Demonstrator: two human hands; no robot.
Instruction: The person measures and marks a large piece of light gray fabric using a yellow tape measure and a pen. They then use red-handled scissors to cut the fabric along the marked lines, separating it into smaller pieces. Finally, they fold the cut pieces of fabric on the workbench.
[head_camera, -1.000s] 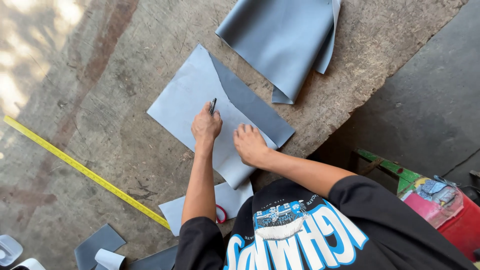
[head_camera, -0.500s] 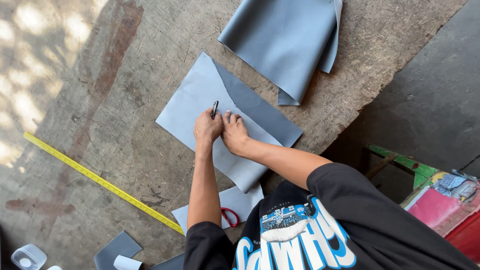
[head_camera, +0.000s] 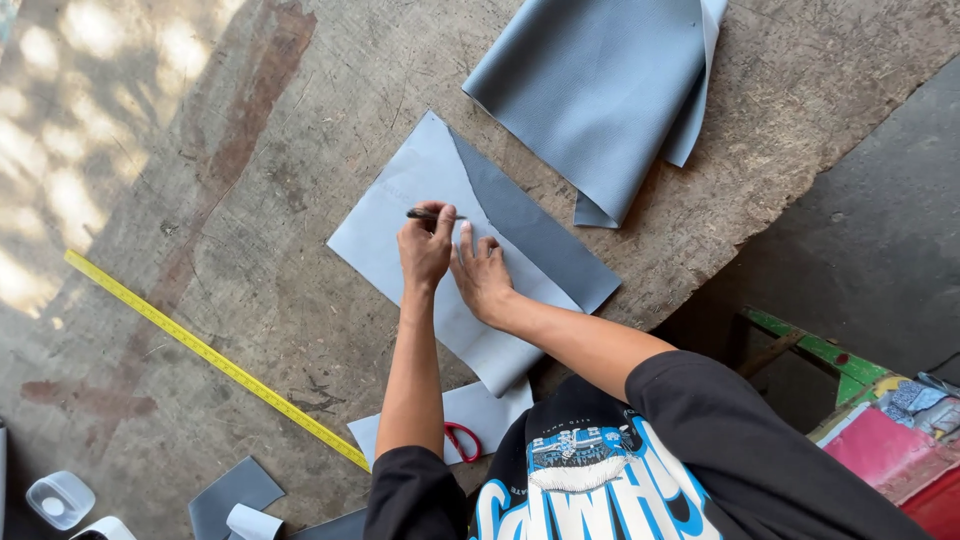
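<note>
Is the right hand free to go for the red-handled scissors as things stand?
Probably yes. The right hand only presses flat on the pale pattern sheet, holding nothing. The scissors lie uncovered by the torso, between the forearms; the left hand holds the pen.

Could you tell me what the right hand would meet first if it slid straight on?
Most likely the black pen in the left hand, just beyond the right hand and its fingertips.

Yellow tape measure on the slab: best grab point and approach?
Probably the middle of the tape measure, pinched across its width from above. It lies flat and straight on the concrete floor, edges exposed there; its near end runs close to grey scraps and the person's sleeve.
</note>
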